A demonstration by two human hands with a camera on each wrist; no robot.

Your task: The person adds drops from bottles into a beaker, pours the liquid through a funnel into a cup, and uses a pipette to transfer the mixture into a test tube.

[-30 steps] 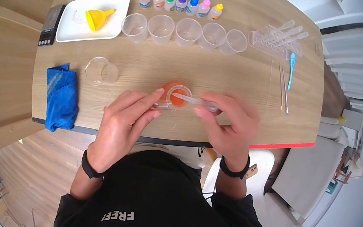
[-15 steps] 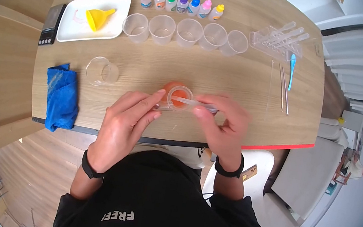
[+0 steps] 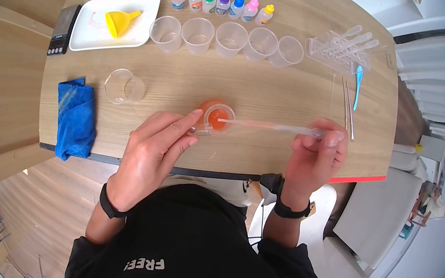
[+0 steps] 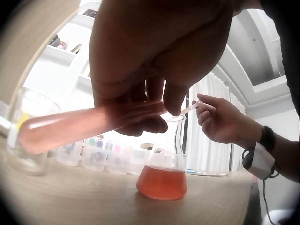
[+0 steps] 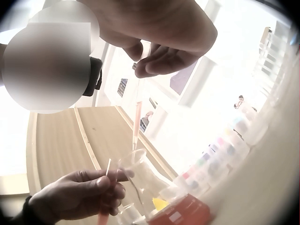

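Note:
My left hand (image 3: 152, 148) grips a test tube (image 4: 70, 129) of pinkish liquid, which lies tilted in the left wrist view, its mouth end beside the neck of a flask. That conical flask (image 4: 164, 182) stands on the table with orange-red liquid in its base. Out to the right, my right hand (image 3: 317, 157) pinches the end of a long clear pipette (image 3: 271, 126). Pink liquid shows inside the pipette (image 5: 137, 123) in the right wrist view. In the head view the pipette's tip is over the flask's mouth (image 3: 218, 118); whether it is inside, I cannot tell.
Several clear cups (image 3: 230, 40) stand in a row behind the flask, with colored-cap bottles (image 3: 222, 5) beyond. Left are a beaker (image 3: 124, 88), blue cloth (image 3: 75, 121), white tray (image 3: 87, 42) and scale (image 3: 62, 32). A tube rack (image 3: 338, 52) and thin tools (image 3: 356, 90) are right.
My right hand has moved to the right, from close by the flask out to the pipette's far end, and more of the pipette shows. The left hand has barely moved.

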